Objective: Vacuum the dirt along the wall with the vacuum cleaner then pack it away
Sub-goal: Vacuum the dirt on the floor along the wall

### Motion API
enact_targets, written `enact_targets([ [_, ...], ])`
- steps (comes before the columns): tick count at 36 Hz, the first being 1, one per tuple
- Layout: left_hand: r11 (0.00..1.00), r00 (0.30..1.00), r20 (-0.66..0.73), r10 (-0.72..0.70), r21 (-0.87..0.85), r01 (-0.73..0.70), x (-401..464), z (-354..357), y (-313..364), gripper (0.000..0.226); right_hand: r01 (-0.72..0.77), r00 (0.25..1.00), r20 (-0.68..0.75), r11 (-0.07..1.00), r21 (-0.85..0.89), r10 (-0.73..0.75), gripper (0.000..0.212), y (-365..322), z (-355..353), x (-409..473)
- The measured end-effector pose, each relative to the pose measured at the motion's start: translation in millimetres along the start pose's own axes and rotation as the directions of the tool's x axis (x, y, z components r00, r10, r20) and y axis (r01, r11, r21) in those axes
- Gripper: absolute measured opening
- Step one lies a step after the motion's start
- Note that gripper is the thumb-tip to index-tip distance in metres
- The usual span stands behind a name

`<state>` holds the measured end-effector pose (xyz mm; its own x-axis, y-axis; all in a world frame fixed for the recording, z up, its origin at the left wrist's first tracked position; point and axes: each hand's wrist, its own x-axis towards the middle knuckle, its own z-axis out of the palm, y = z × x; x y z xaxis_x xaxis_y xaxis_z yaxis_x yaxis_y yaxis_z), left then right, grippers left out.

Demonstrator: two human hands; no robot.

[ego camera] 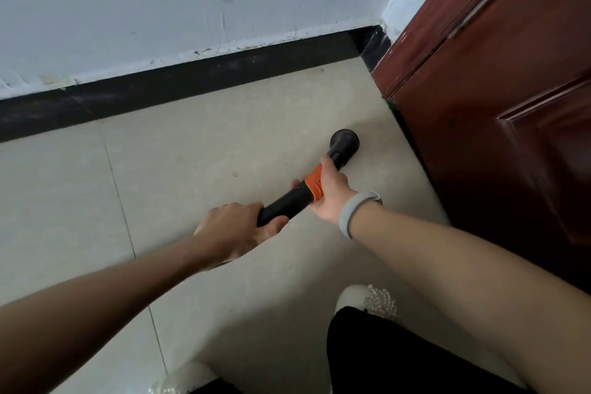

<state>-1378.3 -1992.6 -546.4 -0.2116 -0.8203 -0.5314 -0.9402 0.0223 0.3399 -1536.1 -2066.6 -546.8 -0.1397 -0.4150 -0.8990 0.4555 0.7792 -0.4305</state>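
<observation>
both your hands, left and right, grip the wand; its nozzle could knock the door.

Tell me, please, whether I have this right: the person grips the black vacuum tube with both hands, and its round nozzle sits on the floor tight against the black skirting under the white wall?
Not quite. In the head view both the left hand and the right hand do grip the vacuum tube, but its round nozzle sits on the tile floor near the red-brown door, well clear of the black skirting under the white wall.
</observation>
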Motion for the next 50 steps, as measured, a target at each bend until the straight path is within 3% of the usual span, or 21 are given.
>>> enact_targets([
  [4,1.0,0.999,0.038,0.024,0.016,-0.025,-2,-4,-1,0.05,0.049,0.998,-0.045,0.998,0.044,-0.047,0.023,3,1,-11],
  [11,0.996,0.987,0.135,0.086,0.003,-0.087,-41,28,-29,0.046,0.094,0.974,-0.201,0.993,-0.066,-0.105,0.038,66,-2,-33],
  [16,0.988,0.967,0.211,0.142,0.031,-0.151,-58,38,-49,0.064,0.104,0.954,-0.286,0.994,0.042,-0.088,0.039,106,-10,-43],
  [20,0.979,0.953,0.254,0.167,0.07,-0.19,-55,33,-47,0.055,0.079,0.936,-0.351,0.988,0.134,-0.027,0.032,111,-20,-53],
  [22,0.965,0.947,0.255,0.195,0.124,-0.232,-49,30,-41,0.065,0.083,0.918,-0.397,0.975,0.208,0.007,0.036,108,-27,-54],
  [26,0.933,0.942,0.232,0.241,0.212,-0.291,-38,24,-21,0.055,0.086,0.886,-0.463,0.974,0.211,0.022,0.035,101,-42,-54],
  [34,0.949,0.98,0.072,0.184,0.246,-0.196,-25,17,-8,0.057,0.118,0.927,-0.371,0.981,0.151,-0.055,0.035,65,-34,-37],
  [39,0.97,0.993,0.052,0.101,0.215,-0.11,-28,17,-22,0.054,0.112,0.945,-0.317,0.99,0.082,-0.081,0.03,66,-17,-34],
  [50,0.96,0.983,0.054,0.175,0.214,-0.182,11,10,12,0.053,0.144,0.921,-0.374,0.987,0.068,-0.109,0.031,24,-37,-8],
])
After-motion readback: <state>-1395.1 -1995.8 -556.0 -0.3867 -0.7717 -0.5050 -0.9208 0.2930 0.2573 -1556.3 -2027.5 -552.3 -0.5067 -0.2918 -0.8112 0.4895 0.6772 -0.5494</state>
